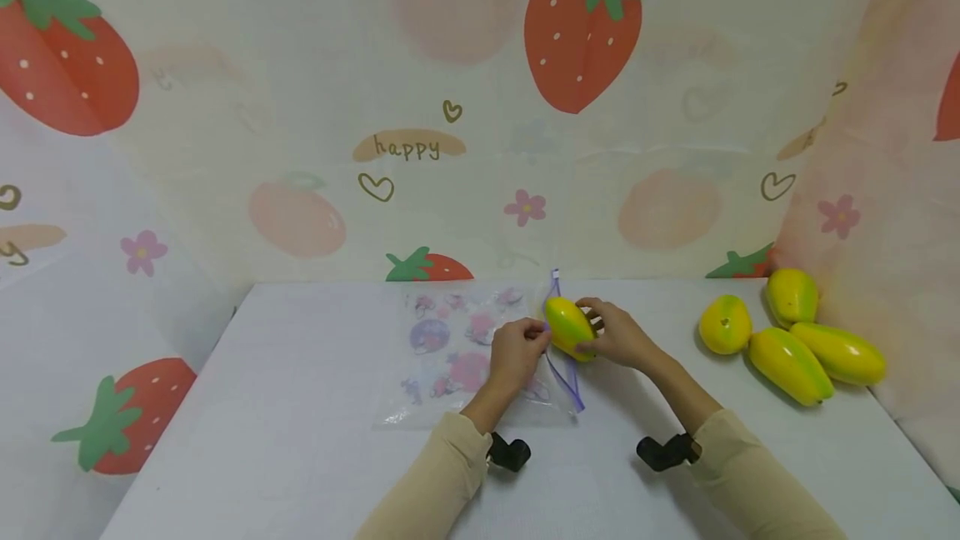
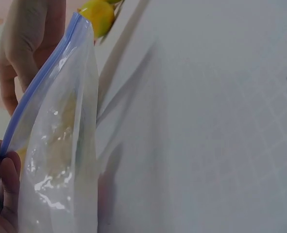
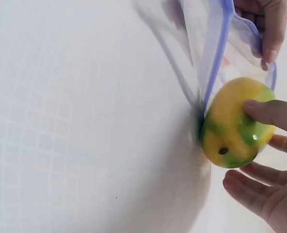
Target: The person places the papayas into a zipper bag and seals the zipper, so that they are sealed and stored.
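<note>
A clear zip bag [image 1: 457, 373] with pink and purple prints lies on the table, its purple zip edge facing right. My left hand [image 1: 517, 361] pinches the upper edge of the bag's mouth and lifts it, as the left wrist view also shows at the purple zip strip [image 2: 41, 73]. At the mouth, my right hand [image 1: 618, 333] holds a yellow-green papaya-like fruit [image 1: 568, 328] between thumb and fingers. In the right wrist view, the fruit [image 3: 240, 124] sits at the parted opening, its dark-spotted end toward the camera.
Several more yellow-green fruits [image 1: 791, 361] lie grouped at the table's right back side. The white table [image 1: 300, 440] meets a strawberry-printed cloth backdrop [image 1: 480, 107] behind and at both sides. Black wrist camera mounts [image 1: 663, 452] jut inward from both sleeves.
</note>
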Demonstrator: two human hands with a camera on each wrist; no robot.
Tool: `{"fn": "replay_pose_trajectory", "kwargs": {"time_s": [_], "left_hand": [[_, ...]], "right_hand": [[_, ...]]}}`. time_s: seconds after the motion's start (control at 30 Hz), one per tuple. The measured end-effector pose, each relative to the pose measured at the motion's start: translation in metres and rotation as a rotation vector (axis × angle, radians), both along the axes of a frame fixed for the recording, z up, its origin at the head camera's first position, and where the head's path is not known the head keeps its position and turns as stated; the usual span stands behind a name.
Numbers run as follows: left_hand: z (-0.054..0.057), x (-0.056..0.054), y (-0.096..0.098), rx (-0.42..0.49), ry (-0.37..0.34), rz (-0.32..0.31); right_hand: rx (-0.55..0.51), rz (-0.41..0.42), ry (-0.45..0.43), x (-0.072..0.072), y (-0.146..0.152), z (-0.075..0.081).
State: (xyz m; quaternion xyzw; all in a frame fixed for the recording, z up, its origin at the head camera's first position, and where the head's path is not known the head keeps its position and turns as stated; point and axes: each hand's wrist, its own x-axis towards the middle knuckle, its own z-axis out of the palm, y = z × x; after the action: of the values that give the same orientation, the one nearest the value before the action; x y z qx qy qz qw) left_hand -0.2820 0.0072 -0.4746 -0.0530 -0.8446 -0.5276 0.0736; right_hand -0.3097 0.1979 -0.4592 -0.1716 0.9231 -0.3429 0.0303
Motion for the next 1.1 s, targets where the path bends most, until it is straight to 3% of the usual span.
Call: {"fn": "replay_pose_trajectory", "kwargs": {"time_s": [0.23,0.57,0.73,0.83,1.1], "left_hand": [[0.001,0.0,-0.003,0.005,-0.017,-0.046],[0.005,0.0,-0.009,-0.029,0.084,-0.126],[0.006,0.001,-0.009,-0.037,0.095,-0.174],[0.006,0.002,-0.008,-0.036,0.089,-0.181],[0.005,0.002,-0.009,-0.039,0.101,-0.166]], "right_hand": [[-0.006,0.019,0.024,0.0,0.001,0.0],[0.009,0.045,0.108,-0.004,-0.006,0.0],[-0.037,0.008,0.124,-0.004,-0.011,0.002],[-0.066,-0.008,0.118,-0.004,-0.013,0.002],[-0.026,-0.011,0.068,-0.008,-0.011,-0.004]]}}
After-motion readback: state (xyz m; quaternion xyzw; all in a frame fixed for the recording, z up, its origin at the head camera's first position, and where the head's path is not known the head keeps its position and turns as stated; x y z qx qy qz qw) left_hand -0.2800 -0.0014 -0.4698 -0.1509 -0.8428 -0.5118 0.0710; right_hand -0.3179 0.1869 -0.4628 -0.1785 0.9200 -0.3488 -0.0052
